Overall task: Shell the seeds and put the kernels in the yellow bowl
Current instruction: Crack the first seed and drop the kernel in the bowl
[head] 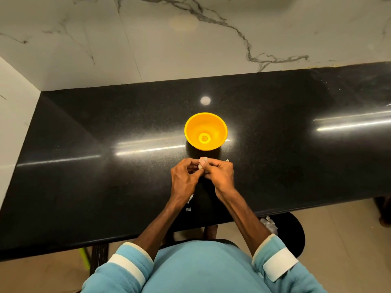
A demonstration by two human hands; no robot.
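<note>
The yellow bowl point(218, 125) stood upright near the middle of the black bench point(84, 166). Just in front of it, apart from its rim, the left hand point(183, 177) and right hand point(220, 174) met. Each held a tight grip, fingers curled, and together they pinched a small pale thing, probably a seed point(200, 166), mostly hidden by fingertips. Pale shell bits point(189, 199) lay on the bench beside the left wrist.

Glossy black stone counter point(275, 155), smooth yellow plastic bowl point(191, 127), veined marble wall point(169, 49)
</note>
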